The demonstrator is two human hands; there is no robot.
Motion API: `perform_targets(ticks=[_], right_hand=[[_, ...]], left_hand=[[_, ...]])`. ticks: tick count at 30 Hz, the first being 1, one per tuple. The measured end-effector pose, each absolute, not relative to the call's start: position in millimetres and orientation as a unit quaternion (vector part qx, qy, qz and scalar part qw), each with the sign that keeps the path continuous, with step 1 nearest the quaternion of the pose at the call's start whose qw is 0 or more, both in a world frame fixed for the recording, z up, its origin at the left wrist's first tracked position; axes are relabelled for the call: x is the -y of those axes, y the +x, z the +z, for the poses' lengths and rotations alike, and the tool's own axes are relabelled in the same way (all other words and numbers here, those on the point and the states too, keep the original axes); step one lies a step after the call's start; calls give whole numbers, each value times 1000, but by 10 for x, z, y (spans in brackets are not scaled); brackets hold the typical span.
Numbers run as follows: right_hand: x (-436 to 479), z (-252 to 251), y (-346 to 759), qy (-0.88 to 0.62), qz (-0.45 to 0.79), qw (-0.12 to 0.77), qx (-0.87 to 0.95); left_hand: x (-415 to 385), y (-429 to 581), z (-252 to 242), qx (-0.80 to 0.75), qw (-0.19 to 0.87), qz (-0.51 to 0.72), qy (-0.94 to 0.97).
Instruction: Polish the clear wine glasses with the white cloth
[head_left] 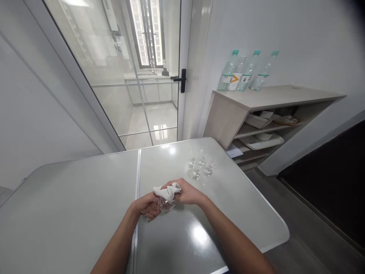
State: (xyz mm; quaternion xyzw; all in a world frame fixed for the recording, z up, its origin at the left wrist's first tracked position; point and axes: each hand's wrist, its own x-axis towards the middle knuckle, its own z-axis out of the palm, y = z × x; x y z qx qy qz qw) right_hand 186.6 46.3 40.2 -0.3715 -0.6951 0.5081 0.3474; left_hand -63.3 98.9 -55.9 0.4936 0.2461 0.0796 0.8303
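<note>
Over the near middle of the table (168, 243), my left hand (148, 205) is closed around a clear stemmed glass (166, 206). The glass lies tilted, its bowl toward the right and what looks like its round foot at the lower left. My right hand (186, 191) grips a crumpled white cloth (169, 191) and presses it against the bowl from above. Cloth and fingers hide part of the glass. Beyond my hands, several clear glasses (196, 174) stand grouped on the table's far right part.
A wooden shelf unit (230, 114) stands past the table's right edge, with several plastic bottles (247, 74) on top and trays (262, 140) inside. Behind the table is a glass door with a black handle (183, 80). A metal strip (138, 171) crosses the tabletop.
</note>
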Motion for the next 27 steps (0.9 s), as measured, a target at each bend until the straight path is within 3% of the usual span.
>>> perform_targets(ticks=[4,11,15,22,25,27], right_hand=[[-442,403,1810,-344,506,348,710],[-429,343,1684,-361,464,520,620],[-484,320,1732,-335,522,482,619],[-529,290,1805,-450,591,378,552],[-513,280,1815,-484,589,332,555],[-496,313,1833,-462,537,352,611]], left_hand=[[-968,-594,-518,-240,830,93,494],[-982,-499,-405,-280,740,272,549],[-959,-480,-358,-322,675,346,566],[-865,-430,-260,-356,585,373,626],[-874,-410,-244,-356,599,349,627],[-895,-398,-227,-342,660,310,592]])
